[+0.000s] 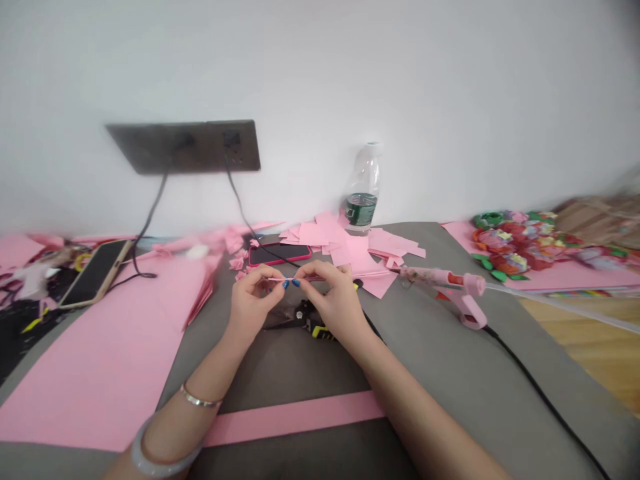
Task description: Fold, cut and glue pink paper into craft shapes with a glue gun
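In the head view, the pale bangle (160, 463) on our left forearm lies nearest us, with a silver bracelet (200, 399) a little closer to the left hand (253, 297). Between our forearms, on the near side of both hands, a pink strip (295, 419) lies flat across the grey table (450, 373).

Our left hand pinches one part of a thin pink slip (291, 279) between thumb and fingers; our right hand (333, 290) grips it the same way, thumb tips close together, nails painted blue. The slip is up in front of us, between the two hands, seen nearly edge-on. Just below the hands lie black-and-yellow pliers (301, 315), partly covered by the right hand.

Left of the left hand spreads a large pink sheet (110, 360), and beyond it, farther left, a phone (95, 273) in a light case. Just past the left hand is a second phone (280, 254) in a pink case, a cable (235, 190) crossing it from the dark socket panel (185, 148) on the wall.

Past the right hand lie pink scraps (355, 250), with a bottle (362, 209) standing upright among them. To the right of the right hand rests a pink glue gun (435, 278), its nozzle towards that hand and a clear stick (560, 305) out of its back. Well off to the right sit colourful flowers (520, 240).
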Demonstrator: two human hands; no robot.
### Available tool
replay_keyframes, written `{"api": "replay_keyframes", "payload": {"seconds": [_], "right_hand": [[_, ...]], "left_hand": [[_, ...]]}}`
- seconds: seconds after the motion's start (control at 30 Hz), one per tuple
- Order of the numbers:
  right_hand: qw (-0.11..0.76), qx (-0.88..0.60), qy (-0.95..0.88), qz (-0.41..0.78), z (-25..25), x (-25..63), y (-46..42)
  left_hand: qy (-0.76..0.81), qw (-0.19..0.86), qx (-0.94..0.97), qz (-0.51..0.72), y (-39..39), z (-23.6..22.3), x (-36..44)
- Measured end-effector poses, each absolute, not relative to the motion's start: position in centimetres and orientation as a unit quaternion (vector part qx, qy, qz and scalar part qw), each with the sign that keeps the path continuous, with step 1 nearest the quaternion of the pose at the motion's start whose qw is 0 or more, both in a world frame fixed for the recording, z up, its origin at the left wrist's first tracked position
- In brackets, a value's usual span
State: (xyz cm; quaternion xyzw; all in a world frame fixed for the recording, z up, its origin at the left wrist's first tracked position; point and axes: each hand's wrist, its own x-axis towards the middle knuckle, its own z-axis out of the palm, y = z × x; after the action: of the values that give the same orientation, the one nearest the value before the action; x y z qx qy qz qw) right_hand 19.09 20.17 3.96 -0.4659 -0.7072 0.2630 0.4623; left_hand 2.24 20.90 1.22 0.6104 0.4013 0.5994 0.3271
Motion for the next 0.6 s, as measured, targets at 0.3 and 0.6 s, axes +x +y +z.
{"api": "replay_keyframes", "payload": {"seconds": [0.3, 0.6], "right_hand": [[0.500, -0.378, -0.763, 0.158, 4.8, 19.5, 19.3], [0.542, -0.308, -0.777, 0.088, 5.5, 19.5, 18.5]], "left_hand": [[0.348, 0.298, 0.635, 0.622, 19.9, 2.4, 2.2], [0.312, 0.229, 0.674, 0.629, 18.2, 3.9, 2.4]]}}
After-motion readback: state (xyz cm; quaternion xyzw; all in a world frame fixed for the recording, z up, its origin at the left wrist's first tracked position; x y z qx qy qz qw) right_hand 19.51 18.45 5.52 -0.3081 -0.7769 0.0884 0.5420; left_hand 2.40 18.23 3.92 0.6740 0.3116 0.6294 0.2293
